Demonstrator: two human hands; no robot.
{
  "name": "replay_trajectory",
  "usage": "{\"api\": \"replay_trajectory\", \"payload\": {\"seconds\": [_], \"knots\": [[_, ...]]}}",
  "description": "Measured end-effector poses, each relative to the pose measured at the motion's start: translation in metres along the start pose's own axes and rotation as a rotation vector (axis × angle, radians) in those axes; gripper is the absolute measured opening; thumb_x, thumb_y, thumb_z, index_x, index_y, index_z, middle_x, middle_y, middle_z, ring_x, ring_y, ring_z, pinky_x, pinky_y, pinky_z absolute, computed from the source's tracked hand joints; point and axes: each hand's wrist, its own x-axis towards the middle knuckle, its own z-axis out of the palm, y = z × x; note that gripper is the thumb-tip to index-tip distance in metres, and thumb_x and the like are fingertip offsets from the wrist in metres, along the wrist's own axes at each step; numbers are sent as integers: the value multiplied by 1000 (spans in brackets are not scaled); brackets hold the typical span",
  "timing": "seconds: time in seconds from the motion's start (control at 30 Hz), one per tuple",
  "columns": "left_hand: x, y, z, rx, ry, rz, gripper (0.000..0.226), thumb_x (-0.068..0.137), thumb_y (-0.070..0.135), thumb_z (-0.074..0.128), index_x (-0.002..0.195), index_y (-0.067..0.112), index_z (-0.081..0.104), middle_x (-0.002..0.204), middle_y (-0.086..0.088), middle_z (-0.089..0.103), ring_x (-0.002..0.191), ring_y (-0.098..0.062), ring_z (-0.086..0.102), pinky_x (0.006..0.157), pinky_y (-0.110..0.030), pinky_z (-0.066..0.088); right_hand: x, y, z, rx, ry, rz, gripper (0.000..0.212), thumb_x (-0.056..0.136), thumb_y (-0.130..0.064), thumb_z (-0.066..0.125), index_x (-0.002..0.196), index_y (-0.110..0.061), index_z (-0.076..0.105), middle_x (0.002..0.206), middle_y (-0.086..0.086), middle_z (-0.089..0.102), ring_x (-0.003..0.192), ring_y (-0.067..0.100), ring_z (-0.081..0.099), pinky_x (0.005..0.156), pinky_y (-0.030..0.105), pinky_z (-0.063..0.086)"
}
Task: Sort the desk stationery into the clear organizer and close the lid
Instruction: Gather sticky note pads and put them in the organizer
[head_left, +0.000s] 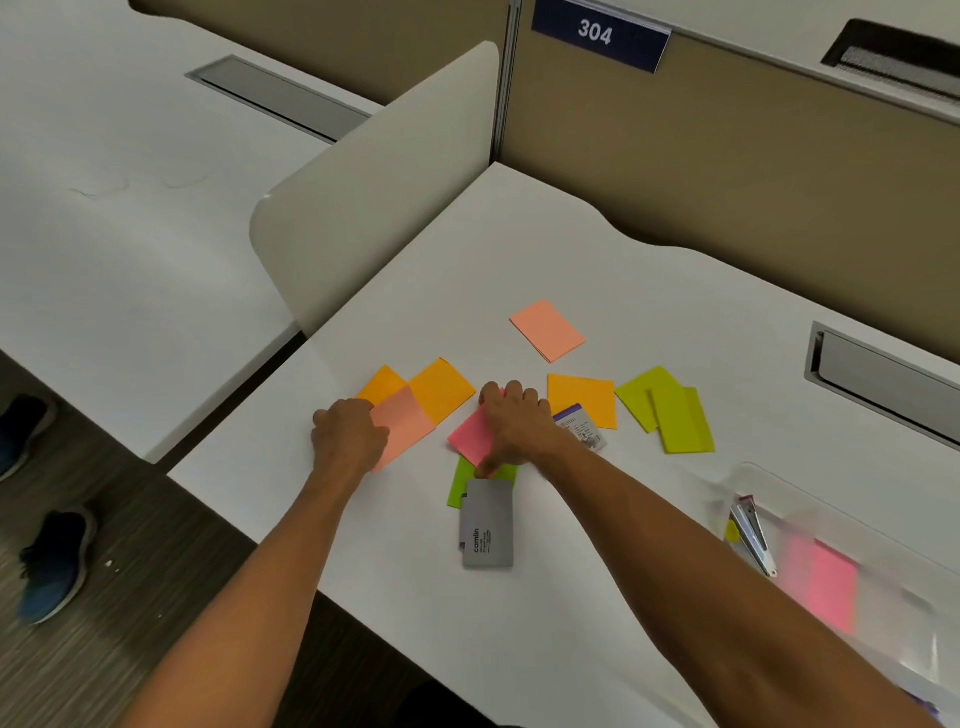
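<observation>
Sticky-note pads lie scattered on the white desk (519, 249). My left hand (349, 434) grips the near edge of a salmon pad (402, 423) that overlaps two orange pads (441, 387). My right hand (514, 423) pinches a pink pad (470, 434), thumb at its near corner. Below it lie a green pad (460, 483) and a grey Camlin box (487, 525). Farther off are another salmon pad (547, 331), an orange pad (582, 399) and green pads (670, 410). The clear organizer (769, 483) at right holds a pink pad (826, 587) and a metal tool (751, 535).
A small printed packet (584, 428) lies beside my right wrist. A white divider panel (374, 197) stands at the desk's left rear, and a tan partition (727, 171) runs behind. A cable slot (883, 379) is at right. Someone's blue shoes (52, 561) are on the floor at left.
</observation>
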Motion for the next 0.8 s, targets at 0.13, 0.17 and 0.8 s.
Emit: {"api": "replay_trajectory", "payload": {"seconds": [0.13,0.17,0.8], "knots": [[-7,-5,-1,-170,61,52,23,88,20,61,99,0,63,103,-20,66,95,-37,60,73,-37,46,-7,-1,0,46,36,-4,96,55,-47,89,128,-18,35,124,15,42,111,37,50,93,52,41],[-10,-5,-3,-202,84,58,23,88,18,61,100,-1,63,102,-21,66,94,-37,61,72,-37,45,-9,-1,1,70,77,-4,85,61,-38,87,126,-17,37,122,15,43,108,36,52,90,51,42],[-87,67,-12,-707,205,67,38,91,24,55,125,11,48,119,-11,60,96,-26,55,79,-36,44,-114,63,-22,909,560,245,18,76,-30,60,94,-28,57,90,-11,65,81,16,62,66,34,51]]}}
